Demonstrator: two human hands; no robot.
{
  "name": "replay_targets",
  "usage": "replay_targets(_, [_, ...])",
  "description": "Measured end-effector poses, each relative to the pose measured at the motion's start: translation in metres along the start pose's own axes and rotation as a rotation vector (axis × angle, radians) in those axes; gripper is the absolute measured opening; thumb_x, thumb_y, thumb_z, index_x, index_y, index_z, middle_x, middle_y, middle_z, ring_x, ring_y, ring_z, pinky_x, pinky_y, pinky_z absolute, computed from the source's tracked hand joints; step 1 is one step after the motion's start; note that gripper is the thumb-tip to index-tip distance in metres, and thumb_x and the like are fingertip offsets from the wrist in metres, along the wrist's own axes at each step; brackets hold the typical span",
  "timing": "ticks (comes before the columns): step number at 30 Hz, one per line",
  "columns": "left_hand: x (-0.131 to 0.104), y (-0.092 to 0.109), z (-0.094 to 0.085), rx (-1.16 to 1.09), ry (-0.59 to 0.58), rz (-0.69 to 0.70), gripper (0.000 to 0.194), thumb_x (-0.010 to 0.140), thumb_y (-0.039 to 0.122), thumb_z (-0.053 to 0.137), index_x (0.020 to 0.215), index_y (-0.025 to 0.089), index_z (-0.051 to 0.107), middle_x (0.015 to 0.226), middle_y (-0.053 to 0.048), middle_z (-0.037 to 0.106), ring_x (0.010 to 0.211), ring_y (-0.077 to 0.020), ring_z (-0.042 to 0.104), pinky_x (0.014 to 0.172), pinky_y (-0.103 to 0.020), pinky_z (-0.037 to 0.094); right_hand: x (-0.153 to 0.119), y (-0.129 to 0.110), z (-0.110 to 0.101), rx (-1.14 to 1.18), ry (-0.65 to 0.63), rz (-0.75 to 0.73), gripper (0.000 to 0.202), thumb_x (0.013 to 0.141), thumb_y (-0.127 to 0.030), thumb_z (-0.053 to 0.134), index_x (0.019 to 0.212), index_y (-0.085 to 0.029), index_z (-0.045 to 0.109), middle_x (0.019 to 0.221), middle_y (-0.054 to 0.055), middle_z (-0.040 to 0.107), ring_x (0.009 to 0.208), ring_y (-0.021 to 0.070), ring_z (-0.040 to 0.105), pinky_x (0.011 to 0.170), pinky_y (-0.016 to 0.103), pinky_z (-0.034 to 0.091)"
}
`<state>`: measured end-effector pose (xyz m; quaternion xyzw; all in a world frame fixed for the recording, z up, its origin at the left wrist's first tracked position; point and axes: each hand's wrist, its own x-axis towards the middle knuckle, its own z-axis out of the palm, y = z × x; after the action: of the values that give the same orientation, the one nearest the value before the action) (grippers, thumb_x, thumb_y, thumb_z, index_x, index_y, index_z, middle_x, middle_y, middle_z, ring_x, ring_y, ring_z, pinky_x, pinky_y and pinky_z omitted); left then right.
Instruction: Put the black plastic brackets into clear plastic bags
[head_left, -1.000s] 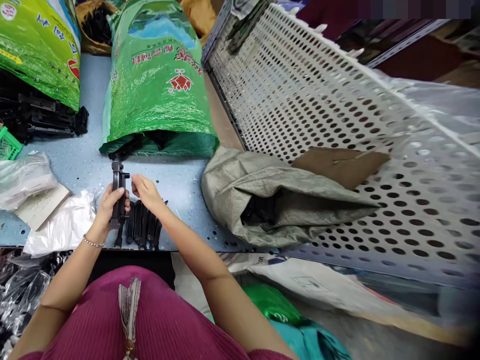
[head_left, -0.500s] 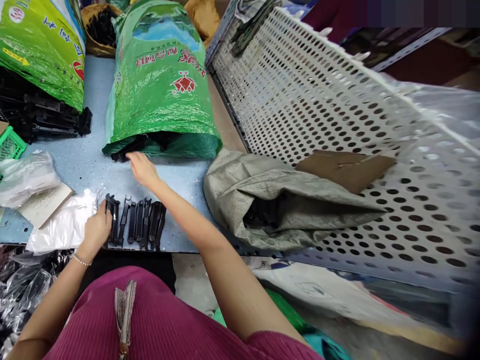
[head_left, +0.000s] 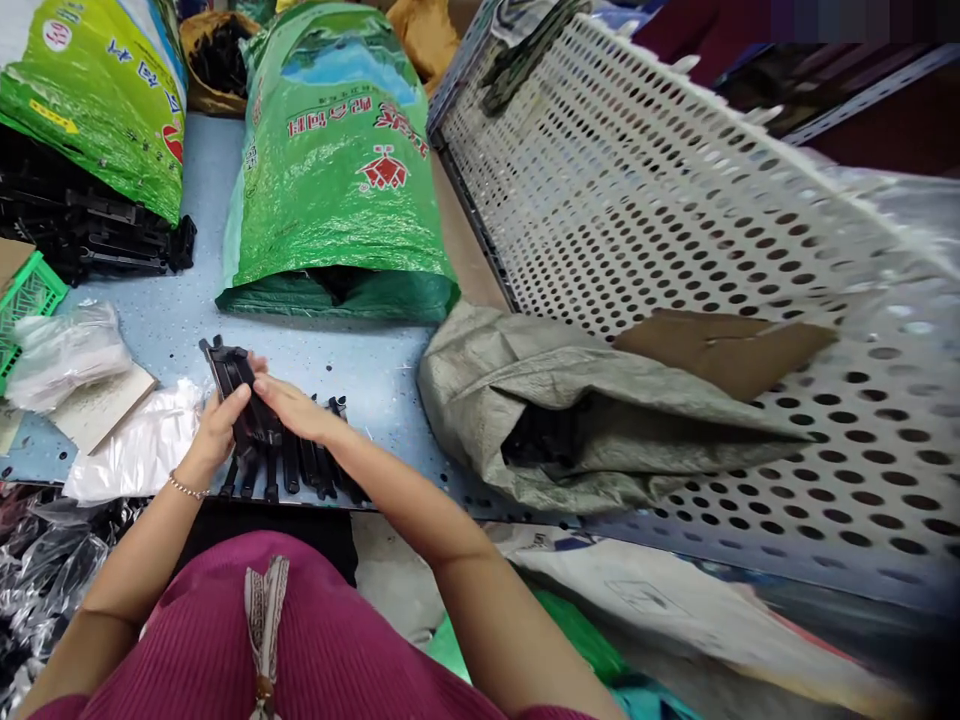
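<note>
Black plastic parts (head_left: 244, 385) are held between both hands, tilted above the front of the blue table. On their left side, my left hand (head_left: 217, 425) is closed round them, thumb on top. My right hand (head_left: 289, 405) presses against their right side with its fingers partly hidden behind them. Beneath and to the right, a row of several long black parts (head_left: 307, 468) lies at the table's front edge, partly covered by my right hand and forearm. Behind the hands, a green sack (head_left: 337, 220) lies with its dark mouth facing me.
Thin white plastic bags (head_left: 139, 445) lie left of my left hand, beside a pale board (head_left: 101, 410). A green basket (head_left: 34, 300) and a heap of black parts (head_left: 97, 235) are farther left. A grey sack (head_left: 480, 370) rests at right against a perforated metal panel (head_left: 637, 200).
My right hand has come back from the green sack's mouth to meet my left hand. Black parts are now lifted between both hands above the row. The view has shifted slightly.
</note>
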<state>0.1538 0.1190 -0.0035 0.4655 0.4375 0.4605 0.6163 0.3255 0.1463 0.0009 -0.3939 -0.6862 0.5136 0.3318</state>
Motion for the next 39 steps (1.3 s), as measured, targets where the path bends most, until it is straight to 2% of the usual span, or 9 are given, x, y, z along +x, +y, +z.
replay_targets(4, [-0.007, 0.015, 0.02, 0.01, 0.096, -0.053, 0.039, 0.085, 0.045, 0.07, 0.111, 0.017, 0.062, 0.095, -0.007, 0.074, 0.089, -0.0235, 0.074, 0.081, -0.036, 0.058, -0.032, -0.024, -0.001, -0.397, 0.2, 0.031, 0.065, 0.103, -0.072, 0.023, 0.094, -0.023, 0.066, 0.079, 0.005, 0.066, 0.078, 0.0208, 0.063, 0.076, 0.033, 0.046])
replay_targets(8, [-0.017, 0.021, 0.022, 0.211, 0.058, -0.063, 0.042, 0.085, 0.041, 0.073, 0.117, 0.021, 0.055, 0.074, 0.002, 0.068, 0.064, -0.0186, 0.069, 0.062, -0.03, 0.054, -0.015, -0.03, -0.015, -0.646, 0.359, -0.098, 0.056, 0.102, -0.07, 0.034, 0.092, -0.022, 0.059, 0.091, 0.011, 0.065, 0.091, 0.0254, 0.06, 0.081, 0.036, 0.045])
replay_targets(13, [-0.019, 0.022, 0.016, 0.134, 0.135, -0.065, 0.049, 0.087, 0.059, 0.07, 0.115, 0.022, 0.055, 0.075, 0.002, 0.062, 0.056, -0.0161, 0.065, 0.052, -0.027, 0.05, 0.002, -0.018, 0.0, -0.29, 0.196, 0.051, 0.061, 0.105, -0.068, 0.016, 0.074, -0.024, 0.045, 0.068, 0.002, 0.054, 0.068, 0.0187, 0.055, 0.067, 0.031, 0.043])
replay_targets(19, [-0.014, 0.018, 0.008, 0.111, 0.278, -0.074, 0.047, 0.092, 0.068, 0.057, 0.091, 0.021, 0.055, 0.067, 0.002, 0.058, 0.053, -0.0134, 0.06, 0.049, -0.025, 0.047, -0.051, -0.012, 0.055, -0.366, 0.124, 0.039, 0.053, 0.103, -0.068, 0.035, 0.081, -0.022, 0.053, 0.08, 0.006, 0.062, 0.077, 0.0211, 0.059, 0.071, 0.033, 0.043])
replay_targets(24, [-0.019, 0.005, -0.009, 0.233, 0.258, -0.036, 0.052, 0.089, 0.068, 0.062, 0.108, 0.021, 0.054, 0.074, 0.002, 0.06, 0.054, -0.014, 0.064, 0.052, -0.025, 0.048, -0.09, -0.008, 0.065, -0.145, 0.082, 0.246, 0.053, 0.11, -0.051, 0.024, 0.074, -0.023, 0.052, 0.067, 0.002, 0.059, 0.066, 0.0181, 0.059, 0.069, 0.031, 0.048])
replay_targets(27, [-0.029, -0.007, -0.028, 0.38, 0.136, -0.173, 0.06, 0.087, 0.068, 0.067, 0.119, 0.02, 0.054, 0.074, 0.002, 0.063, 0.051, -0.0151, 0.065, 0.049, -0.025, 0.046, -0.113, 0.002, 0.049, -0.439, 0.311, 0.223, 0.042, 0.107, -0.05, 0.037, 0.103, -0.021, 0.067, 0.106, 0.013, 0.071, 0.105, 0.0275, 0.065, 0.096, 0.045, 0.05])
replay_targets(31, [-0.04, -0.032, -0.026, 0.153, 0.146, -0.453, 0.065, 0.092, 0.077, 0.049, 0.109, 0.015, 0.058, 0.065, -0.002, 0.064, 0.05, -0.0186, 0.065, 0.046, -0.026, 0.046, -0.125, 0.031, 0.024, -0.733, 0.327, 0.261, 0.049, 0.101, -0.042, 0.052, 0.141, -0.013, 0.058, 0.154, 0.021, 0.05, 0.15, 0.0398, 0.034, 0.121, 0.06, 0.033])
replay_targets(35, [-0.042, -0.049, 0.003, -0.168, 0.374, -0.45, 0.064, 0.09, 0.079, 0.045, 0.098, 0.018, 0.062, 0.069, -0.007, 0.069, 0.072, -0.0257, 0.074, 0.059, -0.033, 0.057, -0.116, 0.036, 0.01, -0.751, 0.344, 0.251, 0.043, 0.101, -0.032, 0.051, 0.137, -0.012, 0.063, 0.152, 0.019, 0.053, 0.151, 0.0392, 0.035, 0.124, 0.059, 0.032])
replay_targets(39, [-0.051, -0.042, 0.02, -0.261, 0.403, -0.329, 0.063, 0.087, 0.079, 0.053, 0.105, 0.019, 0.063, 0.088, -0.01, 0.074, 0.096, -0.0283, 0.074, 0.081, -0.038, 0.061, -0.111, 0.002, 0.039, -0.432, 0.397, 0.18, 0.054, 0.1, -0.041, 0.056, 0.148, -0.017, 0.052, 0.145, 0.019, 0.058, 0.132, 0.0331, 0.057, 0.109, 0.052, 0.05])
